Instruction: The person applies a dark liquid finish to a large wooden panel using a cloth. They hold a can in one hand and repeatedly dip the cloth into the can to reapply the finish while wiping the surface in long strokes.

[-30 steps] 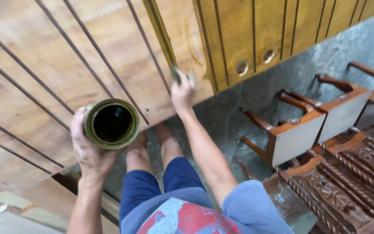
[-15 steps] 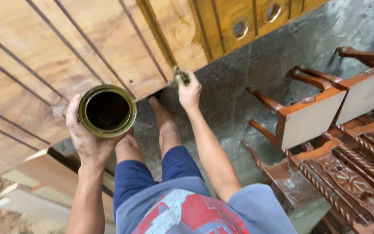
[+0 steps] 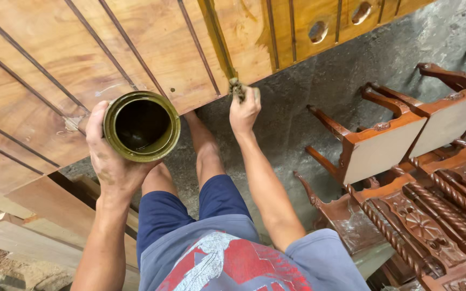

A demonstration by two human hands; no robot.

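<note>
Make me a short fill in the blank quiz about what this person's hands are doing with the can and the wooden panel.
1. The left hand holds an open round ____.
2. The right hand presses a stained rag against the grooved ____ panel.
3. To the right, unfinished carved wooden ____ stand on the concrete floor.

Missing words: can; wooden; chairs

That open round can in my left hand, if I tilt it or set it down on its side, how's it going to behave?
The can looks open-topped with dark liquid low inside, so tilting would probably spill it. Its round body would likely roll if laid sideways. The left hand wraps it alone, so it seems fairly light.
</note>
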